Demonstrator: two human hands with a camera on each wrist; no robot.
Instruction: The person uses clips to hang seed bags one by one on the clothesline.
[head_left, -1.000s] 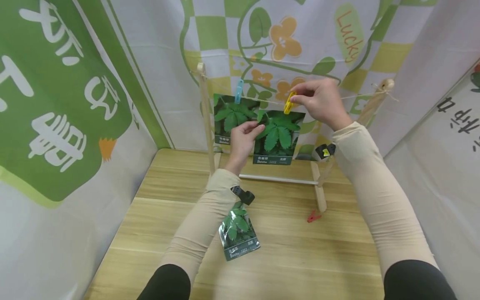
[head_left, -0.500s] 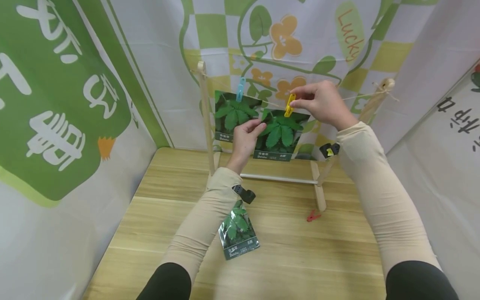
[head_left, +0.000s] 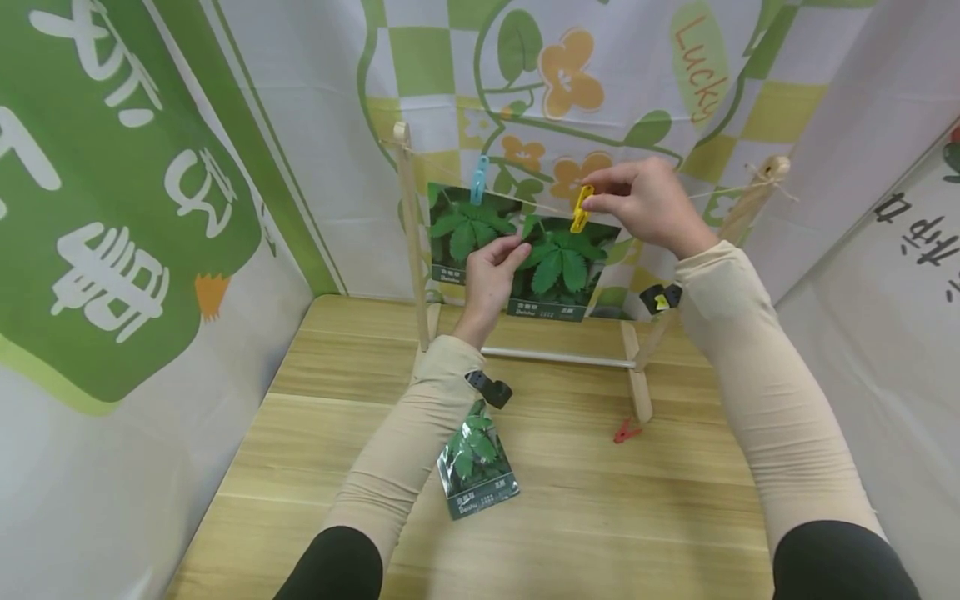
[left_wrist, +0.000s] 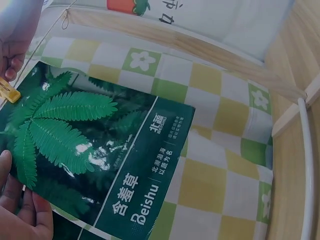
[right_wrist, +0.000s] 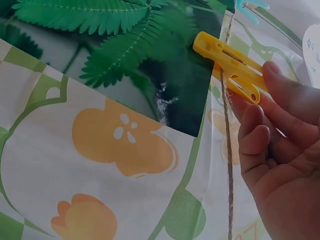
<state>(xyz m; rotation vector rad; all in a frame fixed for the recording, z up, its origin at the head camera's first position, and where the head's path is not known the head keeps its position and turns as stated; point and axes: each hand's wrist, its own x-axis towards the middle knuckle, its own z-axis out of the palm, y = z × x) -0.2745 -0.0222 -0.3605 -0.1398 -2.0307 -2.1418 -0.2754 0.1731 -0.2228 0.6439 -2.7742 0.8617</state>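
My left hand point(head_left: 487, 283) pinches the left edge of a green seed packet point(head_left: 558, 271) between thumb and fingers. Its front, with a fern-like leaf, shows large in the left wrist view. With thumb and fingertips my right hand point(head_left: 648, 204) grips a yellow clothespin point(right_wrist: 230, 65) at the packet's top edge. In the right wrist view the clothespin's nose overlaps the packet's edge and the twine point(right_wrist: 227, 150) runs through it. Left of this packet, a like packet point(head_left: 467, 225) hangs from the twine under a blue clothespin point(head_left: 479, 179).
A wooden stand with a left post point(head_left: 408, 233) and right post point(head_left: 750, 204) carries the twine; a white rod point(head_left: 558, 358) joins its feet. On the table point(head_left: 585, 533) lie a third seed packet point(head_left: 477, 467) and a red clothespin point(head_left: 626, 432). Printed cloth point(head_left: 420, 67) stands behind.
Both hands have shifted slightly since one second ago, and the held packet has risen a little with the clothespin at its top edge. Over the last half second almost nothing moves.
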